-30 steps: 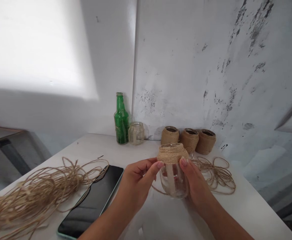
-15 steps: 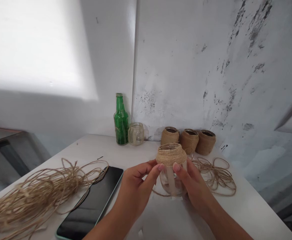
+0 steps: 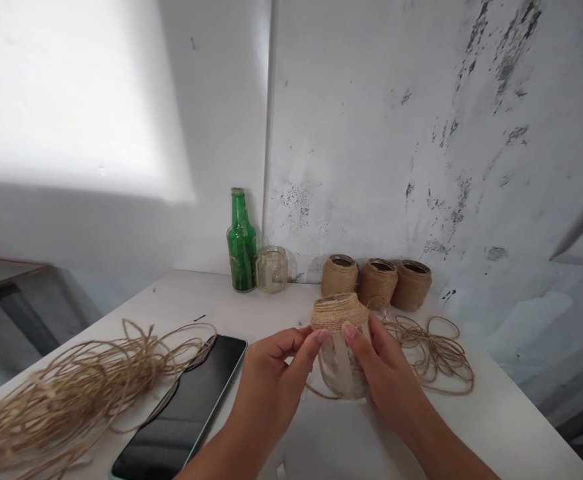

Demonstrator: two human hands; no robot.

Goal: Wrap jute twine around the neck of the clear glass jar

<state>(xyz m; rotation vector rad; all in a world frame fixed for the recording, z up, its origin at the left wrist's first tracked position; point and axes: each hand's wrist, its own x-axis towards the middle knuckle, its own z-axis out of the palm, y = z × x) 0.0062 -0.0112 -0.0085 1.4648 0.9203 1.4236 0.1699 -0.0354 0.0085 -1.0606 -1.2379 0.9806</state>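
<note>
A clear glass jar (image 3: 338, 373) stands on the white table (image 3: 491, 427), its upper part wound with jute twine (image 3: 338, 312). My left hand (image 3: 276, 377) holds the jar from the left, thumb and forefinger pinched at the lower edge of the winding. From the right, my right hand (image 3: 384, 373) wraps round the jar, its thumb pressed against the same edge beside a pale strip running down the glass. A loose strand trails from the jar to a coil of twine (image 3: 434, 350) on the right.
Three fully twine-wrapped jars (image 3: 376, 281) line the wall behind. A green bottle (image 3: 242, 243) and a bare small jar (image 3: 272, 268) stand at the back. A dark phone (image 3: 184, 407) lies left of my hands, beside a big loose bundle of twine (image 3: 66, 393).
The jar has turned a little and tilted toward me. My right thumb has slid left along the twine's lower edge, close to my left fingertips.
</note>
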